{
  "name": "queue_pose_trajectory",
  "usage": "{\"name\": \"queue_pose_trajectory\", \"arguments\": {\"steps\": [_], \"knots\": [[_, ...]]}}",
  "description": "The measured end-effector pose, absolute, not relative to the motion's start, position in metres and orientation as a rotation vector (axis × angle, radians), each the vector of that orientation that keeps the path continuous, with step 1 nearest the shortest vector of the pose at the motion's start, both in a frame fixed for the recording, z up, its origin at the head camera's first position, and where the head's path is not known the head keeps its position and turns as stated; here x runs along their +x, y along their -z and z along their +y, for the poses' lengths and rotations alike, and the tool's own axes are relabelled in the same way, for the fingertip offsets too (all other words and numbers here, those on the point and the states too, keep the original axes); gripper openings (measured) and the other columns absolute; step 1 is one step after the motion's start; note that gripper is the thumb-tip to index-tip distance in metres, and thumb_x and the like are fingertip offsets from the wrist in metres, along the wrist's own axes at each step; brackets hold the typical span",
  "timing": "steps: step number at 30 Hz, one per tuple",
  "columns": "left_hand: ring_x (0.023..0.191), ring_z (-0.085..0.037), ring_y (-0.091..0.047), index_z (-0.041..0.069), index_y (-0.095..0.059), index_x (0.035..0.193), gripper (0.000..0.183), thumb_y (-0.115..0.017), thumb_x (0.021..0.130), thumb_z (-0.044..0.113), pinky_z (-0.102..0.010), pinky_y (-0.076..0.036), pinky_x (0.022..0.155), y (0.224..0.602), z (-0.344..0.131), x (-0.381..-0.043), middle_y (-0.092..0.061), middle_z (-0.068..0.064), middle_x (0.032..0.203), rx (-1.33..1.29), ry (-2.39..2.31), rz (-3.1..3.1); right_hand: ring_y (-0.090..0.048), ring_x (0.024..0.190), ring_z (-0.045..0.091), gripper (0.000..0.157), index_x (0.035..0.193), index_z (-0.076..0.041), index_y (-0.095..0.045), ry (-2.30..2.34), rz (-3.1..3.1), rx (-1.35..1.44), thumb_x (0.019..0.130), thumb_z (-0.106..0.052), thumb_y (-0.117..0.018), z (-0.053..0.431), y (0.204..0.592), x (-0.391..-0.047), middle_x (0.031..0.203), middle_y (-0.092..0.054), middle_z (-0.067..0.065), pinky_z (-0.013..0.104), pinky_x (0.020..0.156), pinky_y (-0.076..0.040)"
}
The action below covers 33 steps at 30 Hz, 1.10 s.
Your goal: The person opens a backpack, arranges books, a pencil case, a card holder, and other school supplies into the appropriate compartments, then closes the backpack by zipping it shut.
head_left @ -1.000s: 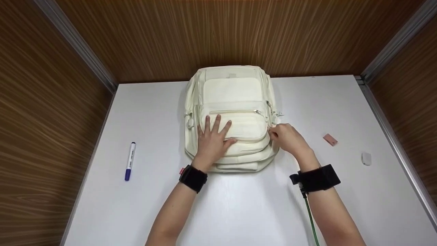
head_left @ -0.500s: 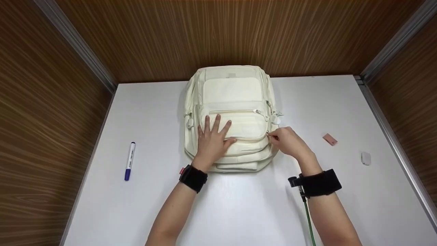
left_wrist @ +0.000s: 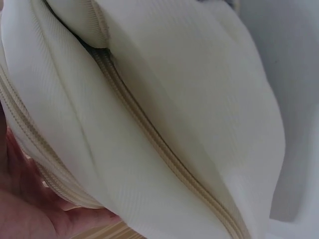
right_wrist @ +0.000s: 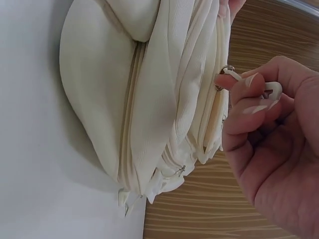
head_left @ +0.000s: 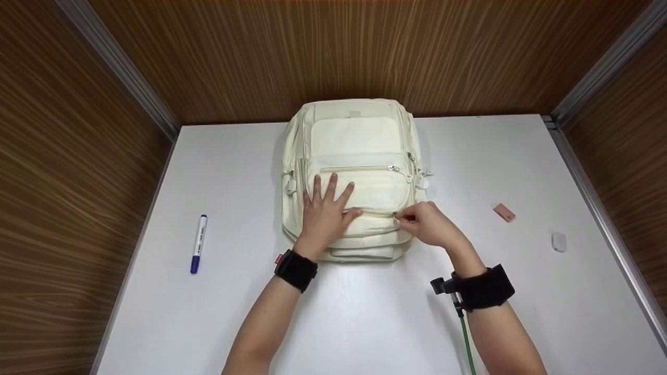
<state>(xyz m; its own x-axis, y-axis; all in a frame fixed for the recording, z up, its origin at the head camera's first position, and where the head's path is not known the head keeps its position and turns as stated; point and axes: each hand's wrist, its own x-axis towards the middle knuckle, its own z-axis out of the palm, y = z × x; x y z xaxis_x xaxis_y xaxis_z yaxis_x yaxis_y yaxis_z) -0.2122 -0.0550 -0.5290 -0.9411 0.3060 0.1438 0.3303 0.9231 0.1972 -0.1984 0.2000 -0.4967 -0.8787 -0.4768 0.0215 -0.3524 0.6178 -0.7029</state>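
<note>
A cream backpack [head_left: 356, 136] lies front up on the white table. My left hand [head_left: 325, 221] rests on its front pocket with the fingers spread and straight, thumb by the pocket's lower seam. At the lower right corner of that pocket, my right hand [head_left: 430, 224] pinches a zipper pull. In the right wrist view the white pull [right_wrist: 274, 85] runs between thumb and fingers, joined to the metal slider [right_wrist: 228, 68]. Another zipper [left_wrist: 149, 130] runs along the bag's side in the left wrist view. A higher pocket zipper [head_left: 359, 169] crosses the front above my left fingers.
A blue-capped marker [head_left: 199, 244] lies left of the bag. To the right are a pink eraser-like block [head_left: 504, 212] and a small white rounded object [head_left: 558, 241]. Wood-grain panels [head_left: 354, 52] stand behind and at both sides. A green cable [head_left: 466, 338] trails from my right wrist.
My right hand has drawn the zipper pull down and round to the left, from the pocket's right edge to its lower corner. My left hand has stayed on the bag.
</note>
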Motion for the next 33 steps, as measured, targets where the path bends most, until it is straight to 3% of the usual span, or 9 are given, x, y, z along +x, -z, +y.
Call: {"name": "queue_pose_trajectory", "arguments": {"steps": [12,18,23,25,28,30,33], "knots": [[0.144,-0.048,-0.007,0.033,-0.032,0.154,0.073,-0.039,0.092,0.071,-0.068,-0.020,0.106,0.530,-0.057,-0.212,-0.016,-0.013,0.161,-0.497,0.309,-2.993,-0.057,0.068,0.011,0.020,0.099,0.008,-0.073,1.213,2.587,-0.713,0.088,0.000,-0.059,0.164,0.501,-0.195,0.088,-0.072,0.011,0.026,0.064,-0.048],[0.144,-0.049,-0.005,0.030,-0.029,0.155,0.076,-0.041,0.092,0.070,-0.070,-0.019,0.105,0.530,-0.059,-0.210,-0.014,-0.014,0.162,-0.534,0.305,-2.993,-0.052,0.062,0.009,0.018,0.102,0.006,-0.073,1.233,2.567,-0.701,0.091,-0.001,-0.061,0.159,0.506,-0.193,0.080,-0.068,0.006,0.024,0.058,-0.044],[0.143,-0.049,-0.014,0.025,-0.042,0.150,0.072,-0.053,0.091,0.065,-0.072,-0.014,0.106,0.525,-0.056,-0.203,-0.023,-0.018,0.158,-0.580,0.311,-2.922,-0.048,0.055,0.008,0.019,0.107,0.004,-0.073,1.267,2.548,-0.594,0.094,-0.005,-0.062,0.165,0.505,-0.190,0.070,-0.062,0.000,0.023,0.051,-0.039],[0.141,-0.044,-0.025,0.022,-0.051,0.144,0.067,-0.060,0.089,0.060,-0.069,-0.015,0.107,0.523,-0.052,-0.199,-0.034,-0.018,0.152,-0.632,0.312,-2.845,-0.048,0.054,0.008,0.018,0.105,0.003,-0.074,1.287,2.531,-0.557,0.096,-0.008,-0.062,0.166,0.504,-0.189,0.069,-0.062,0.001,0.022,0.049,-0.039],[0.123,-0.032,-0.046,0.017,-0.062,0.131,0.057,-0.069,0.086,0.052,-0.056,-0.028,0.108,0.524,-0.043,-0.194,-0.053,-0.013,0.129,-0.745,0.312,-2.694,-0.048,0.052,0.009,0.019,0.099,0.000,-0.074,1.333,2.479,-0.533,0.097,-0.013,-0.062,0.167,0.503,-0.189,0.067,-0.061,0.004,0.022,0.047,-0.039],[0.105,-0.025,-0.053,0.015,-0.068,0.119,0.045,-0.073,0.086,0.045,-0.045,-0.038,0.098,0.526,-0.037,-0.193,-0.059,-0.008,0.110,-0.811,0.307,-2.589,-0.049,0.051,0.010,0.021,0.096,-0.001,-0.074,1.372,2.432,-0.541,0.099,-0.016,-0.060,0.166,0.503,-0.189,0.064,-0.059,0.006,0.023,0.047,-0.041],[0.085,-0.020,-0.056,0.012,-0.070,0.101,0.026,-0.075,0.085,0.032,-0.035,-0.044,0.079,0.531,-0.031,-0.192,-0.060,-0.003,0.092,-0.886,0.345,-2.473,-0.052,0.053,0.013,0.026,0.091,0.001,-0.071,1.399,2.374,-0.615,0.102,-0.017,-0.055,0.164,0.502,-0.188,0.064,-0.058,0.007,0.025,0.050,-0.045]]}}
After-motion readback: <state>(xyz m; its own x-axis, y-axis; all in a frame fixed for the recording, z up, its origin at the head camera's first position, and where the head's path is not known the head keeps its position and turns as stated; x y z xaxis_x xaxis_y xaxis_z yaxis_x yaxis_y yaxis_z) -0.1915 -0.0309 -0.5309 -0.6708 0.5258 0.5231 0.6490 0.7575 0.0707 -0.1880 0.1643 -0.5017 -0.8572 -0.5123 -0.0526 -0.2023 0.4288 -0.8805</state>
